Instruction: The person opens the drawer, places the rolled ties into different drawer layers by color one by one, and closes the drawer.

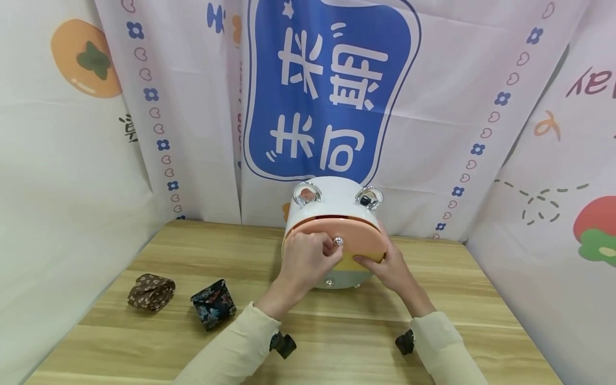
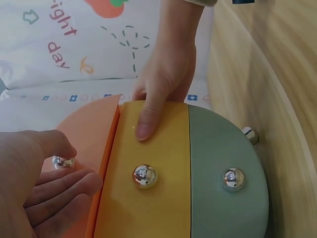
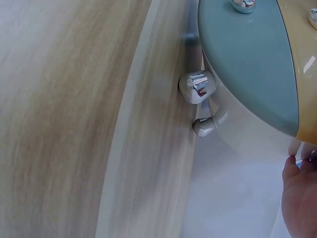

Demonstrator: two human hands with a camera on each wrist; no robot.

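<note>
A rounded white drawer box (image 1: 332, 192) has an orange drawer (image 1: 361, 235), a yellow drawer (image 2: 143, 213) and a green drawer (image 2: 218, 144), each with a silver knob. My left hand (image 1: 308, 259) pinches the orange drawer's knob (image 1: 338, 241) between thumb and fingers. That drawer stands slightly out past the yellow front, and a dark gap shows along its top. Holding the box at its right side is my right hand (image 1: 392, 267); its thumb presses the yellow front and its fingers lie against the side wall. The inside of the drawers is hidden.
On the table (image 1: 433, 289), to the left, lie a rolled brown patterned cloth (image 1: 151, 292) and a folded black floral cloth (image 1: 214, 305). Small silver feet (image 3: 198, 87) carry the box. Printed curtains (image 1: 202, 133) rise behind and at both sides.
</note>
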